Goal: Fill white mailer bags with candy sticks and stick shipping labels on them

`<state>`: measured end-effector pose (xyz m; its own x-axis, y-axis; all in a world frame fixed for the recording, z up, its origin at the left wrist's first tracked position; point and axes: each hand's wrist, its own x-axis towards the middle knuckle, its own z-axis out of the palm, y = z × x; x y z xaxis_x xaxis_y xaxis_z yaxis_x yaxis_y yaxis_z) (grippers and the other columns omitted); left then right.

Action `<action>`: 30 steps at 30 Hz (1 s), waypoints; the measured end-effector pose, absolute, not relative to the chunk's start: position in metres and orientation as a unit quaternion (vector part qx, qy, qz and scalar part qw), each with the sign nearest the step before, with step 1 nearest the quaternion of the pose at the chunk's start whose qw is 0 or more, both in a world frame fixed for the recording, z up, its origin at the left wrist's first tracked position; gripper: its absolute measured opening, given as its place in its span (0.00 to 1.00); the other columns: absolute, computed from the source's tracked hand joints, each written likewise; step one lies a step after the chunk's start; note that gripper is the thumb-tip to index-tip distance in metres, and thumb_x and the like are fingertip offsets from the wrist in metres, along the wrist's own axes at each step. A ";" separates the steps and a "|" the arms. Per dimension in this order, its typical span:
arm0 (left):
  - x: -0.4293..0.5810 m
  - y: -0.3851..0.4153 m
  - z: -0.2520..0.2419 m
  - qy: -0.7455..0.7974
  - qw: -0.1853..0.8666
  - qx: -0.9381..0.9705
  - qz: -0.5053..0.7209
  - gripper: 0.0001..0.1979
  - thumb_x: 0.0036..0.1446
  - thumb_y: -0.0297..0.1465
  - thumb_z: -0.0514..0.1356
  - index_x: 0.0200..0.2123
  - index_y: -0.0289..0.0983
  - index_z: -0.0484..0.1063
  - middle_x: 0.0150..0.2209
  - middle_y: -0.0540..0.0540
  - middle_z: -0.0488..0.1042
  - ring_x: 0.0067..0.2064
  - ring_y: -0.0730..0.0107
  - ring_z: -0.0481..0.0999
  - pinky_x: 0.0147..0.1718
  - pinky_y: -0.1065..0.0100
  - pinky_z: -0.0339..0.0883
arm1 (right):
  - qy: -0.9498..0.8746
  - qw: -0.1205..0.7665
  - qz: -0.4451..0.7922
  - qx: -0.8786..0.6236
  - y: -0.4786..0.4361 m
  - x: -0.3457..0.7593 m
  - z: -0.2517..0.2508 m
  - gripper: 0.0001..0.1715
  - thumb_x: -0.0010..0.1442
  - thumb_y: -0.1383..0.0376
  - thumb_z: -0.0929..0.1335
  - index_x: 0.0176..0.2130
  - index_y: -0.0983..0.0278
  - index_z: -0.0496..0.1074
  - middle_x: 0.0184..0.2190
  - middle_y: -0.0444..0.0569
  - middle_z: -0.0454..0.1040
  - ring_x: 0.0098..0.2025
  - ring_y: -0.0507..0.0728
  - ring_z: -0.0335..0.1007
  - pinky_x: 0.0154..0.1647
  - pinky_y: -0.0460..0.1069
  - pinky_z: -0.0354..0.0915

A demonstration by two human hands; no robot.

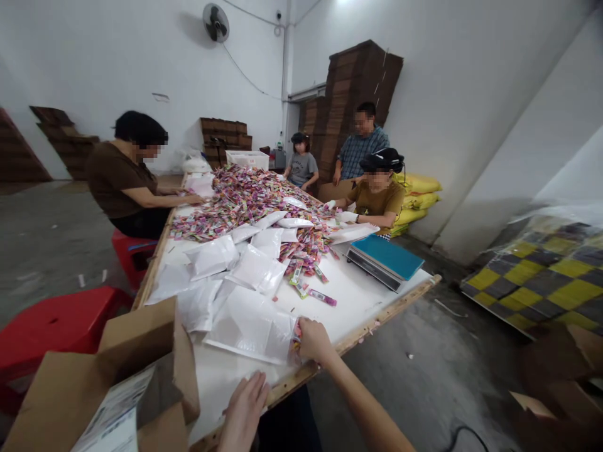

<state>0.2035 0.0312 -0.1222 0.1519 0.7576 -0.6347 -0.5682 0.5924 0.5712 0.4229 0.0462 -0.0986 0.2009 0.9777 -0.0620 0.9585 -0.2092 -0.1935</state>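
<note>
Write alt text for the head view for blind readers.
A person's right hand grips one end of a white pouch, where colourful packets show; the left hand is at the white table's near edge. Beyond lie more pouches, a heap of packets and a blue-topped scale; four other people are nearby, and an open cardboard box stands lower left.

Place: packing workshop. Seen from my spot: tall cardboard stacks (351, 88), flat-topped scale (389, 254), heaped small packets (249, 196), white pouches (257, 270) on shared worktable (348, 314), red plastic stools (56, 326), wall fan (216, 23), concrete floor (405, 389).
</note>
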 end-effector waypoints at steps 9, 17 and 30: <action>0.267 0.053 -0.101 0.484 0.772 0.093 0.401 0.05 0.60 0.20 0.59 0.33 0.34 0.72 0.29 0.45 0.78 0.29 0.71 0.79 0.32 0.71 0.76 | -0.618 0.090 0.121 -0.771 0.040 0.429 -0.094 0.32 0.44 0.61 0.73 0.48 0.64 0.65 0.43 0.55 0.77 0.43 0.63 0.74 0.39 0.49 0.59; 0.277 0.056 -0.102 0.466 0.743 0.153 0.455 0.12 0.53 0.22 0.67 0.42 0.35 0.76 0.33 0.46 0.81 0.28 0.70 0.79 0.24 0.74 0.70 | -0.623 0.140 0.146 -0.756 0.038 0.424 -0.091 0.37 0.41 0.58 0.75 0.49 0.63 0.65 0.47 0.54 0.76 0.45 0.62 0.74 0.40 0.49 0.61; 0.275 0.057 -0.093 0.350 0.799 0.051 0.487 0.09 0.54 0.21 0.61 0.39 0.33 0.77 0.33 0.43 0.82 0.32 0.63 0.81 0.30 0.67 0.74 | -0.613 0.198 0.176 -0.744 0.037 0.402 -0.084 0.32 0.40 0.57 0.76 0.44 0.63 0.67 0.42 0.52 0.76 0.39 0.59 0.72 0.36 0.48 0.58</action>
